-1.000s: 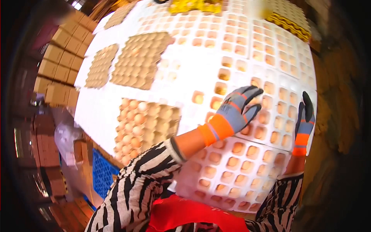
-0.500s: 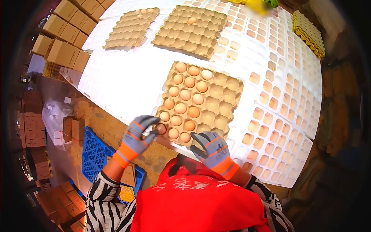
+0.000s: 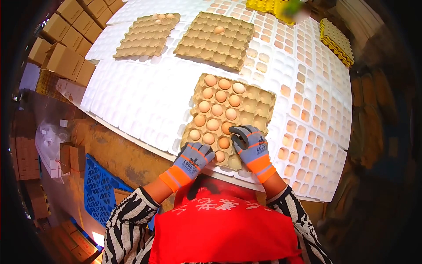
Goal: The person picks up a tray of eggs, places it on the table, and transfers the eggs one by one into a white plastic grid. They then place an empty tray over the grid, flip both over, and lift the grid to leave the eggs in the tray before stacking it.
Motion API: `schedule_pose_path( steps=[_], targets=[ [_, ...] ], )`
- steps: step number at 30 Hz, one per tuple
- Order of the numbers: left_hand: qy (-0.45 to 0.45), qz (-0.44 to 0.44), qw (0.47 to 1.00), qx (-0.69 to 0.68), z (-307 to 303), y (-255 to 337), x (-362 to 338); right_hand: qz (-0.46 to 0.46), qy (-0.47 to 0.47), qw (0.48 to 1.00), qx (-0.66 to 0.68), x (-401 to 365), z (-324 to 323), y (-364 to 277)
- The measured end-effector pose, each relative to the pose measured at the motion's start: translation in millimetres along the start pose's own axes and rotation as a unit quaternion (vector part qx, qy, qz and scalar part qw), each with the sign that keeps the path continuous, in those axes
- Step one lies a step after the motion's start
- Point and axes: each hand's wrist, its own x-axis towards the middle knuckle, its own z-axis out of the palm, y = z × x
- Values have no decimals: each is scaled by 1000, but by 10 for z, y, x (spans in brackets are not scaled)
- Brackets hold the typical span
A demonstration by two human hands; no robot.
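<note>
A brown pulp egg tray (image 3: 258, 105) lies before me, its left columns filled with brown eggs and one paler egg (image 3: 238, 88). My left hand (image 3: 191, 163), in a grey and orange glove, is closed over the near-left corner; it hides eggs there and what its fingertips grip. Beside its thumb sits an egg (image 3: 220, 156) in the front row. My right hand (image 3: 254, 147), gloved alike, reaches over the tray's right side. Its thumb and forefinger are apart, and the forefinger overlaps the edge of an orange-brown egg (image 3: 227, 128).
Two more pulp trays, one holding a single egg (image 3: 219, 30), the other (image 3: 145, 37) several, lie farther back. White moulded trays (image 3: 132, 97) cover the table, many at right holding eggs. Yellow trays (image 3: 336, 42) stand far right. Cartons (image 3: 66, 59) and a blue pallet (image 3: 103, 189) are at left.
My left hand has moved right from the tray's left edge onto its near-left corner. My right hand has moved up from the front edge over the tray. The view has shifted slightly.
</note>
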Motion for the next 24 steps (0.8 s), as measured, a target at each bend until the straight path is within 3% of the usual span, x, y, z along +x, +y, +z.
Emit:
schedule_pose_path(
  steps=[1,4,5,7,9,12,14,16,17,18,19,21,22,24],
  targets=[
    [21,5,1000,-19,4,-20,8,0,-11,1000,14,21,-6,-9],
    [84,-75,964,-242,-136,-167,-77,41,-12,999,33,36,-94,-67],
    [78,-191,827,-523,-141,-189,-138,48,3,998,34,27,-76,-8],
    [158,-207,643,-721,-191,-296,-227,66,31,997,37,-27,11,141],
    [149,-205,463,-849,-347,-397,-266,43,6,999,3,57,52,87],
    [103,-227,802,-543,-180,-499,-117,5,-62,991,-115,262,167,-86],
    [141,-122,963,-196,-289,-250,49,39,-123,974,-186,299,301,-89],
    [24,-90,996,-12,-106,-191,219,45,-96,991,-80,282,288,4],
    [22,-95,995,28,-40,-146,300,50,-80,995,-29,282,237,56],
    [5,-85,996,15,-34,-148,340,149,-92,972,158,260,134,79],
    [-12,-77,997,1,-93,-135,377,210,-26,921,327,219,76,137],
    [-38,-70,996,-36,-123,-118,393,277,62,732,620,167,-76,247],
    [-6,-86,992,-96,-86,-161,358,251,98,746,608,231,-107,189],
    [58,-114,969,-211,-8,-318,282,285,41,799,528,358,-138,281]
  ],
)
